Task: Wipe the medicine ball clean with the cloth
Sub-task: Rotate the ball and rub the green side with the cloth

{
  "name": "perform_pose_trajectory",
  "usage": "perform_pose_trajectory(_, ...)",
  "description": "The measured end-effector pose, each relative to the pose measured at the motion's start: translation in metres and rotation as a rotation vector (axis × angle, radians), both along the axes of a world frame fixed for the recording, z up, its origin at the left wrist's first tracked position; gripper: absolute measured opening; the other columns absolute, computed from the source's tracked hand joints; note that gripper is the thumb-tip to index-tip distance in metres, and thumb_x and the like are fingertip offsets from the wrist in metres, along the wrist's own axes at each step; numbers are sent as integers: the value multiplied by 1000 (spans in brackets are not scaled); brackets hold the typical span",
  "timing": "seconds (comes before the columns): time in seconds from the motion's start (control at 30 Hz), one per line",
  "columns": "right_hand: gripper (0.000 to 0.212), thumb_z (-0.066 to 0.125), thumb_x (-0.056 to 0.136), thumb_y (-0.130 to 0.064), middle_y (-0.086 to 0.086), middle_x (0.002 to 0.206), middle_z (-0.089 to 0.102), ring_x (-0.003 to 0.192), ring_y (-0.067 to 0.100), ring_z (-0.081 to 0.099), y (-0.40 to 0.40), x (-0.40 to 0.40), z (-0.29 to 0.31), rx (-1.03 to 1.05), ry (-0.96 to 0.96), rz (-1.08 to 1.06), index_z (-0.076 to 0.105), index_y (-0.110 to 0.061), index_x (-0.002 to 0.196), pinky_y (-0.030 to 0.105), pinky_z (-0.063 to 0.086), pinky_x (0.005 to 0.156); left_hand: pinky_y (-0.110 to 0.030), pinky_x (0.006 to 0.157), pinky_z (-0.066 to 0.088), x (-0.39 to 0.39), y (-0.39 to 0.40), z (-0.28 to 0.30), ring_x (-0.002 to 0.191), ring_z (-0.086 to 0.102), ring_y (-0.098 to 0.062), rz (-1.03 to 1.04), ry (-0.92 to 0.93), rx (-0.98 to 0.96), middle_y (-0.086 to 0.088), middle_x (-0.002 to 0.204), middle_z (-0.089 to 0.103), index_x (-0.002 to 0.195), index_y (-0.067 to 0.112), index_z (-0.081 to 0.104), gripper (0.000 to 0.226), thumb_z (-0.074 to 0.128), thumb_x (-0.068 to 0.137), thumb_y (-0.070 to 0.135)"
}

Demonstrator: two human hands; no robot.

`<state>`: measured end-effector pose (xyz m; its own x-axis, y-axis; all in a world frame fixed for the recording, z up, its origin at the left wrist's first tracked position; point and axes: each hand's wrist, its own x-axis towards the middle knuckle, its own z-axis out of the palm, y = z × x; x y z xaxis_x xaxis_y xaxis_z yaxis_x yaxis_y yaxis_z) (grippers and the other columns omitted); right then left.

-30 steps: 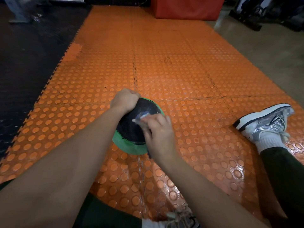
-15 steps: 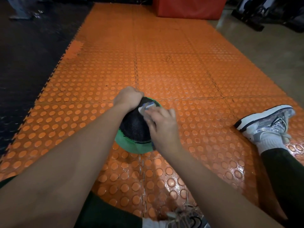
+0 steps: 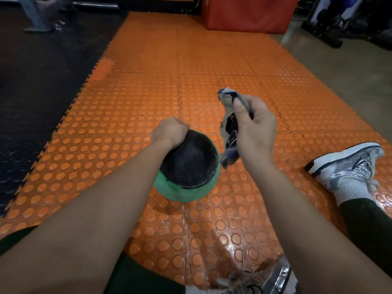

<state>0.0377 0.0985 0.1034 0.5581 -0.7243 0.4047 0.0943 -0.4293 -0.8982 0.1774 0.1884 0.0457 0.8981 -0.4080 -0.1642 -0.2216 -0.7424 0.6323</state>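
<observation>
The medicine ball (image 3: 191,164), black on top with a green lower part, sits on the orange studded mat (image 3: 131,107) between my legs. My left hand (image 3: 169,131) grips its far upper-left edge, fingers curled over the rim. My right hand (image 3: 252,130) is lifted off the ball, just to its right, and grips a crumpled beige and blue cloth (image 3: 228,124) that hangs from my fingers beside the ball.
My right shoe (image 3: 347,164) lies on the mat to the right, my other shoe (image 3: 261,279) at the bottom edge. A red padded block (image 3: 246,12) stands at the back. Black flooring (image 3: 38,77) borders the mat on the left, bare concrete (image 3: 347,66) on the right.
My right hand has lifted the cloth off the top of the ball and moved it up and to the right. My left hand keeps its grip on the ball.
</observation>
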Motion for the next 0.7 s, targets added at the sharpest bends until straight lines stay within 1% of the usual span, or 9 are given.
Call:
perform_pose_trajectory(0.03,14,53,92,-19,-12,68,57,64,-1,51,6,2,-2,-55,-1,-10,63,-25,85,21,44,63,-33,80,42,1,-1,0,101,59,-33,9,3,3,-13,106,66,96,16,71,29,48,87,32)
perform_pose_trajectory(0.1,14,53,91,-19,-13,75,63,70,-2,55,25,2,-20,-215,44,70,67,-18,92,22,47,68,-33,83,42,3,-2,1,106,58,-33,18,16,9,-16,113,64,101,12,68,31,47,91,32)
perform_pose_trajectory(0.17,27,53,89,-27,2,108,68,103,12,59,43,-1,-57,-440,229,268,66,-12,107,31,44,96,-32,87,42,5,-3,3,110,57,-33,26,52,30,-18,118,62,107,7,66,31,48,93,28)
perform_pose_trajectory(0.2,39,50,88,-36,6,127,58,122,19,49,47,-2,-76,-591,341,343,61,-12,118,35,31,109,-32,88,41,8,-2,3,109,58,-32,35,70,40,-18,119,62,108,6,65,30,48,94,26)
perform_pose_trajectory(0.27,58,43,85,-52,2,146,40,138,22,28,41,-1,-97,-739,436,365,49,-19,132,38,11,114,-31,85,42,8,-2,4,101,60,-31,25,80,33,-15,112,64,102,10,68,29,48,94,30)
perform_pose_trajectory(0.4,80,46,70,-71,-2,151,28,142,17,17,26,15,-94,-543,446,279,41,-25,136,42,10,115,-29,69,39,4,0,0,78,56,-28,-6,27,20,-13,89,65,68,17,61,28,50,89,32)
perform_pose_trajectory(0.5,100,61,59,-69,0,149,31,139,17,23,25,23,-91,-385,487,228,33,-19,141,40,17,115,-29,66,38,2,1,-2,77,57,-29,20,4,13,-11,83,61,61,18,54,30,50,89,26)
perform_pose_trajectory(0.6,85,63,65,-60,4,141,46,132,20,36,36,20,-98,-435,409,173,47,-13,133,37,22,113,-29,67,38,3,0,0,83,61,-30,62,56,-5,-12,84,64,62,14,56,28,53,87,26)
perform_pose_trajectory(0.7,50,61,77,-41,5,124,61,120,16,48,48,17,-109,-527,204,95,63,-10,116,35,28,106,-29,70,39,8,2,-1,95,63,-33,134,121,-49,-18,101,68,81,7,66,22,54,86,25)
